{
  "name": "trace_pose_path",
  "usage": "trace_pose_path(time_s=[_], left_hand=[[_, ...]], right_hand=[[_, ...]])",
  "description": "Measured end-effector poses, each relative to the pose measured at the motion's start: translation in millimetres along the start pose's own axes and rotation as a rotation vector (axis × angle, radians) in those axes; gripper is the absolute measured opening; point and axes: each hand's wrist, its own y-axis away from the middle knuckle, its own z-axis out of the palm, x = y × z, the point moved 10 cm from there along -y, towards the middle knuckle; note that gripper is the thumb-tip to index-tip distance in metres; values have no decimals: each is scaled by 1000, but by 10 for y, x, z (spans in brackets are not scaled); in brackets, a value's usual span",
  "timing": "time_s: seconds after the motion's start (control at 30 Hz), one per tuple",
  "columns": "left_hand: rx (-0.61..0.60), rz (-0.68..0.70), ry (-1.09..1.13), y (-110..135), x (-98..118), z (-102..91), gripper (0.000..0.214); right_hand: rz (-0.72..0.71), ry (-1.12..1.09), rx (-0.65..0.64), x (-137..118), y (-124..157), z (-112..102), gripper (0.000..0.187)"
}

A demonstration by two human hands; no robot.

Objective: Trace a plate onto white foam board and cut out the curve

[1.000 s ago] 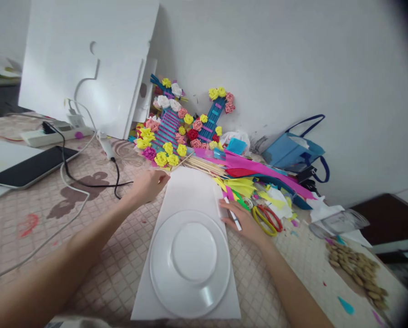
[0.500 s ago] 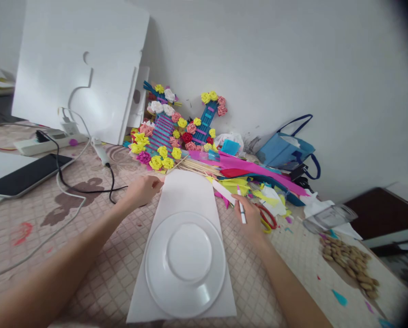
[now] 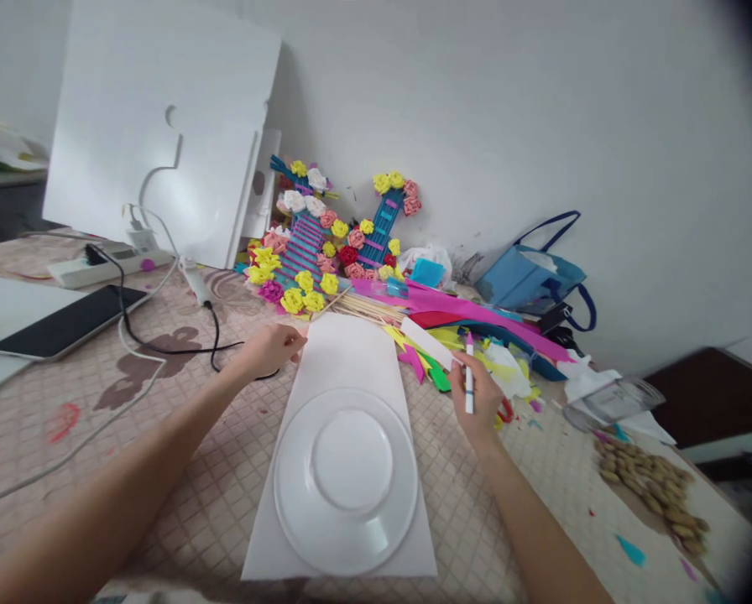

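Observation:
A long white sheet [image 3: 349, 354] lies before me, with an upturned white plate [image 3: 352, 461] on its near half. My left hand [image 3: 268, 351] is at the sheet's far left edge, its fingers curled together; whether something thin is pinched there is hidden. In my right hand [image 3: 477, 401], to the right of the sheet, is a white marker [image 3: 469, 379] with a pink tip pointing up. The same hand also grips the near end of a white strip [image 3: 427, 342], which slants away toward the far left, over coloured paper scraps.
Flower-covered craft pieces [image 3: 304, 243] and thin wooden sticks [image 3: 369, 308] are at the back. On the left are a tablet [image 3: 67, 323], cables and a power strip [image 3: 108, 262]. On the right are a blue bag [image 3: 530, 273], a clear jar [image 3: 618, 404], peanuts [image 3: 650, 486] and partly hidden scissors [image 3: 505, 411].
My right hand has shifted right, turning the marker more upright and drawing the white strip along; green paper now shows beside it. My left hand stays by the sheet's edge. The view has shifted slightly.

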Motion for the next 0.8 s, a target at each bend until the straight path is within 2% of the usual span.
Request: trace_pose_path(time_s=[0.17, 0.33, 0.57, 0.8], left_hand=[[13, -28, 10, -25, -86, -65, 38], [5, -49, 19, -39, -134, -68, 37], [-38, -23, 42, -19, -59, 8, 35], [-37, -25, 107, -56, -112, 35, 33]], right_hand=[[51, -30, 30, 92, -12, -56, 24], [41, -54, 38, 81, -16, -71, 23], [34, -92, -49, 34, -1, 62, 26], [-46, -91, -86, -146, 12, 158, 27]])
